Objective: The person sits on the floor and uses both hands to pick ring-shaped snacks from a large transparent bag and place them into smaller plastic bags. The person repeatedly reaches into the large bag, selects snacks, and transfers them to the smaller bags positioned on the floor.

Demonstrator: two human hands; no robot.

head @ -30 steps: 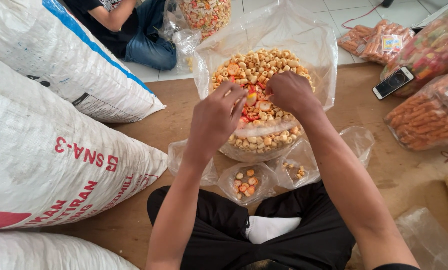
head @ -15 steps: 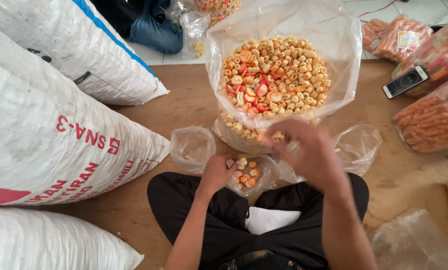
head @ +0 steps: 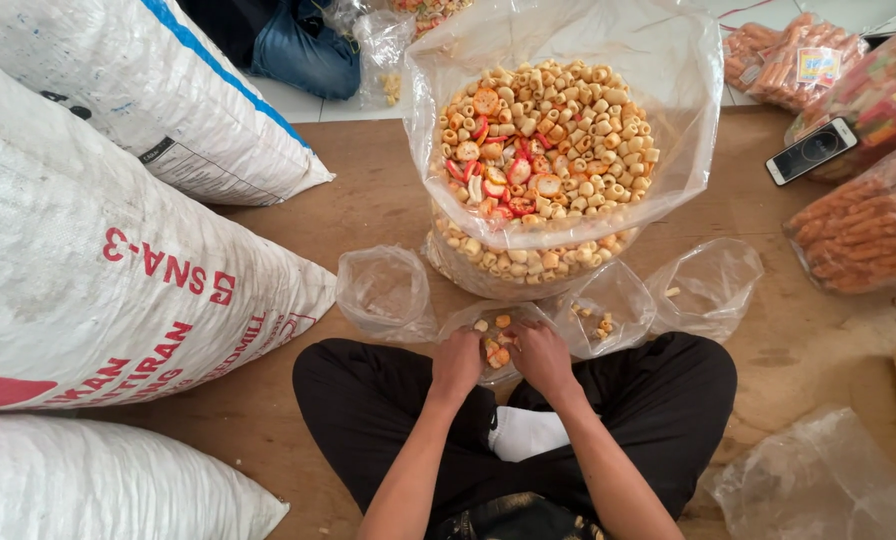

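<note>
Clear small bag (head: pixel 495 345) of snacks at the floor's near edge, left hand (head: pixel 457 364) and right hand (head: pixel 542 358) pinching its mouth; best held upright, gripped evenly.

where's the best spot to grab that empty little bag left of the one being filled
Probably the empty small bag by its open rim, from above: it stands mouth-up, thin and floppy, so a pinch on the top edge should lift it without crushing the body.

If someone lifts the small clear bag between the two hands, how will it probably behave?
The small clear bag is thin film, so it would probably sag and fold. It holds only a few snack pieces, so it is likely light. Its mouth looks open, so tilting may spill them.
</note>
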